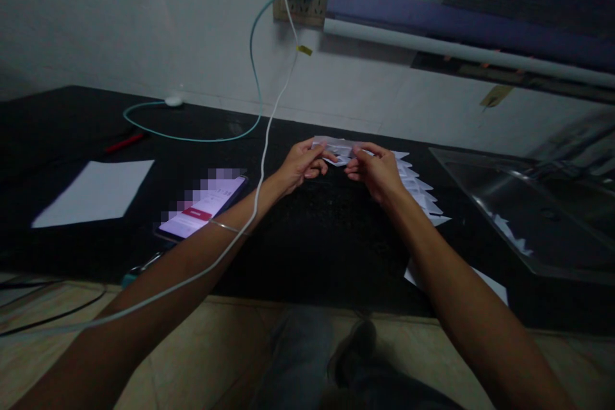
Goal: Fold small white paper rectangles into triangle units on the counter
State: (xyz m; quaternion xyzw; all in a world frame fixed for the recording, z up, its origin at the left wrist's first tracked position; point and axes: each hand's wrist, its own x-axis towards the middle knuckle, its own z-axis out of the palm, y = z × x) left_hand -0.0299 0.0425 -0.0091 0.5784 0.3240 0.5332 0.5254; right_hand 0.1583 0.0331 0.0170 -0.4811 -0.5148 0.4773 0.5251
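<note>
A strip of folded white paper (339, 143) is stretched between my two hands above the far part of the black counter. My left hand (305, 165) pinches its left end between thumb and fingers. At the right end, my right hand (375, 170) grips it the same way. Just beyond and beside my right hand, several folded white paper pieces (419, 189) with pointed ends lie in an overlapping row, partly hidden by my right wrist. More white paper (490, 283) lies under my right forearm, mostly covered.
On the left of the counter (327, 243) are a white sheet (98, 192), a red pen-like object (125, 143) and a lit phone (204, 205). A white cable (263, 160) crosses over my left forearm from the wall outlet (312, 5). At right is a sink (533, 211).
</note>
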